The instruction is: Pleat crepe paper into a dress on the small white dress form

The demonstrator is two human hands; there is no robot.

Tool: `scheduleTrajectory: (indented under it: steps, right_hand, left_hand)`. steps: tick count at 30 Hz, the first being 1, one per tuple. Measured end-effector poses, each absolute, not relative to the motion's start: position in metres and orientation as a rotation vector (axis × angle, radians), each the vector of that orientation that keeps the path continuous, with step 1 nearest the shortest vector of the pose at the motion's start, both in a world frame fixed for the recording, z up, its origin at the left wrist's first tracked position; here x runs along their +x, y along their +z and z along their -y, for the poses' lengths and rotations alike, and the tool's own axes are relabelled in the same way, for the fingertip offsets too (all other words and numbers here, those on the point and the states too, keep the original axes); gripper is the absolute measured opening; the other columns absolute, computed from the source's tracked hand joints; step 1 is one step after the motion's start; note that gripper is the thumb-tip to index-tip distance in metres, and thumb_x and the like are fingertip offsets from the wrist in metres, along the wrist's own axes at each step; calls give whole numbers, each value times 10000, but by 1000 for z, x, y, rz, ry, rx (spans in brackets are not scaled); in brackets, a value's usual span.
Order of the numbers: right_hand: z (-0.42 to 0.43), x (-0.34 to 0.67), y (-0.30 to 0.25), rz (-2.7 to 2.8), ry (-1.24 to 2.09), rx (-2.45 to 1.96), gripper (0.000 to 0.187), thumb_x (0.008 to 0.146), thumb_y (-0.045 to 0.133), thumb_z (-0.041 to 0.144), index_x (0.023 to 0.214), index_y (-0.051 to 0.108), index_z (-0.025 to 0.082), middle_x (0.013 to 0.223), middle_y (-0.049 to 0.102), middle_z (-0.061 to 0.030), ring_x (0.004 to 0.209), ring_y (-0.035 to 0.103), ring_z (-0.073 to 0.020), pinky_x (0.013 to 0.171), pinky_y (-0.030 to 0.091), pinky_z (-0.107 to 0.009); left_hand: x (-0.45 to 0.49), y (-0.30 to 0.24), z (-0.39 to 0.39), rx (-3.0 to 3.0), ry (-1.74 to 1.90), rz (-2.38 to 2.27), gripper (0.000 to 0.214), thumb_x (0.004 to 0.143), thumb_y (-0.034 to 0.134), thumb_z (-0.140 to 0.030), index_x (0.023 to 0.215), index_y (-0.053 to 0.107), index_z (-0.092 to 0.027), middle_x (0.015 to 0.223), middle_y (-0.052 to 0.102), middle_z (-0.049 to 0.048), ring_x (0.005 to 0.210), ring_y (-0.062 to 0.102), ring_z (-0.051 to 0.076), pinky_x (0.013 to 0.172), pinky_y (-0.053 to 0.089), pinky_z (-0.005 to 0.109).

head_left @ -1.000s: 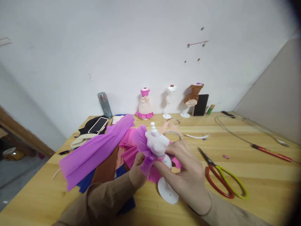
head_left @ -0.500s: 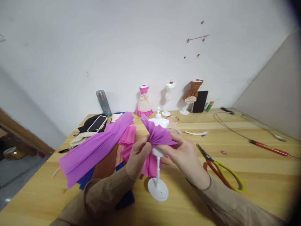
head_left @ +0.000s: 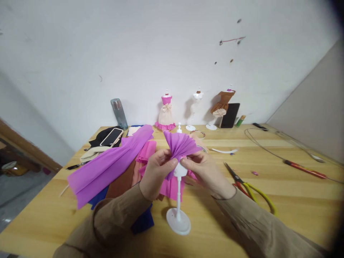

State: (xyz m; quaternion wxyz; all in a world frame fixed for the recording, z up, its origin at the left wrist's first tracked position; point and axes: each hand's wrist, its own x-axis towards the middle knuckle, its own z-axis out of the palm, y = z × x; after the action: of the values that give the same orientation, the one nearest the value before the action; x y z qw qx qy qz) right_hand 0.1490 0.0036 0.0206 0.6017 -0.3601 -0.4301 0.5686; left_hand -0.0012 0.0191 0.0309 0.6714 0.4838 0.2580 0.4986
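Note:
A small white mannequin stand (head_left: pixel 178 211) stands upright on the table in front of me. Against its torso is a pleated purple crepe paper piece (head_left: pixel 180 143), fanned out upward and gathered at its lower end. My left hand (head_left: pixel 157 173) pinches the gathered end from the left. From the right, my right hand (head_left: pixel 205 172) has thumb and fingers closed on the same paper. Behind the stand lies bright pink crepe paper (head_left: pixel 173 188), partly hidden by my hands.
A long purple paper strip (head_left: pixel 110 165), a phone (head_left: pixel 112 137) and other papers lie on the left. Scissors (head_left: pixel 249 186) and a red-handled tool (head_left: pixel 305 169) lie on the right. At the wall stand a bottle (head_left: pixel 119 114) and dressed mannequins (head_left: pixel 166 113).
The purple fan has turned more upright and covers more of the mannequin's upper torso. My right hand has shifted its hold, its thumb now near the gathered end.

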Motion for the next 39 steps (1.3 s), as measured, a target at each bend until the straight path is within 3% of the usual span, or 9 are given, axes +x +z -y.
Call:
scheduleTrajectory:
  steps: [5, 10, 21, 31, 39]
  right_hand:
    - [-5, 146, 15, 1018, 1208, -876, 323, 594, 902, 405, 826, 778, 218, 772, 748, -24, 684, 648, -164, 673, 536, -313]
    - [0, 145, 18, 1102, 1026, -924, 272, 635, 879, 395, 818, 781, 220, 842, 750, -48, 755, 654, -191, 696, 537, -327]
    - [3, 144, 28, 973, 1201, -916, 309, 540, 928, 346, 760, 765, 202, 748, 752, -28, 638, 651, -163, 618, 544, -297]
    - [9, 141, 30, 986, 1200, -929, 288, 556, 923, 327, 767, 767, 207, 719, 732, -12, 613, 626, -144, 594, 518, -279]
    - [9, 142, 30, 959, 1334, -849, 308, 572, 918, 340, 835, 802, 231, 778, 786, -34, 619, 660, -157, 632, 543, -309]
  left_hand:
    - [0, 30, -16, 1164, 1153, -629, 244, 758, 782, -306, 865, 632, -146, 809, 694, 12, 757, 624, 126, 700, 460, 251]
    - [-3, 31, -21, 1036, 1100, -577, 281, 670, 832, -277, 795, 615, -149, 712, 647, -14, 662, 567, 105, 669, 432, 257]
    - [-11, 27, -41, 1066, 1014, -558, 291, 630, 889, -327, 736, 692, -141, 730, 681, 21, 671, 592, 121, 669, 451, 269]
    - [-19, 27, -53, 1318, 1127, -569, 303, 603, 898, -365, 588, 682, -152, 582, 571, -10, 550, 480, 95, 554, 397, 263]
    - [-15, 18, -48, 1100, 1098, -502, 170, 654, 876, -297, 719, 767, -184, 831, 722, 30, 794, 640, 173, 803, 515, 335]
